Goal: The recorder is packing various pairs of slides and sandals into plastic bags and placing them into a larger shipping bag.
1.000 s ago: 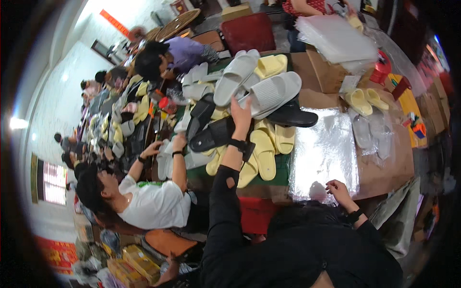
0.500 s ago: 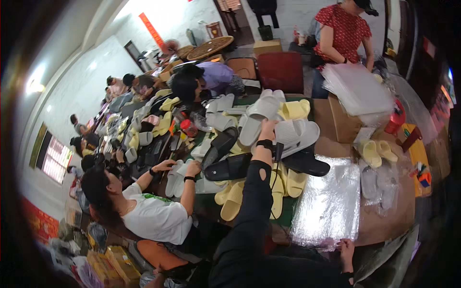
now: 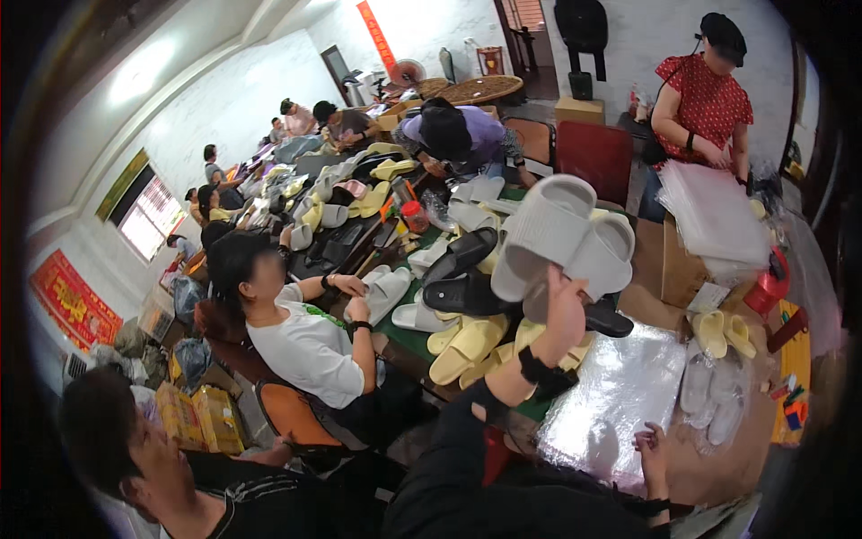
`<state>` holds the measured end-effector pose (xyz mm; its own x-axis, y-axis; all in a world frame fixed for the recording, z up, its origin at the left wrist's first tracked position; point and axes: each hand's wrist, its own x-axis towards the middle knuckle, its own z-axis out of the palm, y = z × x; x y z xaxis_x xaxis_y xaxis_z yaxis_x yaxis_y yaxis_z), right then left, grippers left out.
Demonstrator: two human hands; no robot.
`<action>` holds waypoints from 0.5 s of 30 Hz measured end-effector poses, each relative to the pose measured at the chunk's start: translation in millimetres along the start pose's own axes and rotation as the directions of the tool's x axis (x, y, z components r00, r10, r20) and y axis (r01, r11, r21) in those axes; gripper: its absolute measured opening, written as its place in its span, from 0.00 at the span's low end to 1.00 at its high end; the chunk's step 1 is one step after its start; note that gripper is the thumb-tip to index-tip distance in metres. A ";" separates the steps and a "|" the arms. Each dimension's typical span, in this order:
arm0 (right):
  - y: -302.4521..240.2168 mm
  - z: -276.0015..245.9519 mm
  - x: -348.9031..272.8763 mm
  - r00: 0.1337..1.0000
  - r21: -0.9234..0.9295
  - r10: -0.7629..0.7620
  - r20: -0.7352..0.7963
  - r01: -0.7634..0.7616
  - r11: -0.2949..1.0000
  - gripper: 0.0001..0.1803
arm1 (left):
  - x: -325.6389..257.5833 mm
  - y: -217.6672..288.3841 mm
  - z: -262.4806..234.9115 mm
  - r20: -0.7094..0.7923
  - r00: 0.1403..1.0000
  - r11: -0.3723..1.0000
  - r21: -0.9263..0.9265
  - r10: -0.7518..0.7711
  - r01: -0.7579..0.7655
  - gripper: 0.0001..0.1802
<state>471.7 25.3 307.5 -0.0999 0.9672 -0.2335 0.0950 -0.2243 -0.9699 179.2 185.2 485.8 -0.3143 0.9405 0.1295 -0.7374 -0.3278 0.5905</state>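
Note:
A light grey slide slipper (image 3: 546, 229) is lifted above the slipper pile, with my left hand (image 3: 564, 314) closed on its lower end. Whether a second slipper is in that grip I cannot tell. Another light grey slide (image 3: 606, 256) overlaps it on the right. Below my left hand lie pale yellow slides (image 3: 471, 349) and black slides (image 3: 462, 292). My right hand (image 3: 654, 452), fingers apart and holding nothing, is over the right edge of a stack of shiny clear plastic bags (image 3: 615, 395).
A co-worker in white (image 3: 310, 346) handles grey slides at left; another person (image 3: 144, 449) sits at lower left. Across the table, someone in red (image 3: 705, 112) stands by frosted bags (image 3: 714, 211). Bagged slippers (image 3: 709, 395) and a red tape dispenser (image 3: 768, 286) lie at right.
The grey slide in my left hand has come up off the pile toward me. My right hand has risen slightly from the bags' corner. The view has turned, showing another person at lower left.

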 end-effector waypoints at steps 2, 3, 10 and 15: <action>-34.1 11.7 8.6 0.987 -0.033 -0.127 0.094 0.131 0.991 0.29 | -44.2 -15.1 -6.4 0.033 0.995 0.996 0.000 -0.092 0.092 0.24; -48.8 16.2 9.8 0.958 -0.055 -0.237 0.161 0.249 0.967 0.38 | -66.9 -19.5 -2.1 0.012 0.984 0.980 -0.080 -0.180 0.180 0.25; -57.5 16.0 -3.9 0.965 0.111 -0.260 0.026 0.256 0.960 0.44 | -173.0 -103.3 2.9 -0.094 0.868 0.855 -0.255 -0.487 0.452 0.31; 13.9 -34.4 5.7 0.941 -0.055 -0.306 -0.142 0.301 0.952 0.36 | -196.9 -180.7 -41.5 -0.203 0.641 0.671 -0.178 -0.740 0.719 0.26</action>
<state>506.5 31.8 295.1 0.0175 0.9961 0.0866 0.1150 0.0840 -0.9898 349.5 55.6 320.5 0.2230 0.8269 -0.5163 -0.8276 0.4405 0.3480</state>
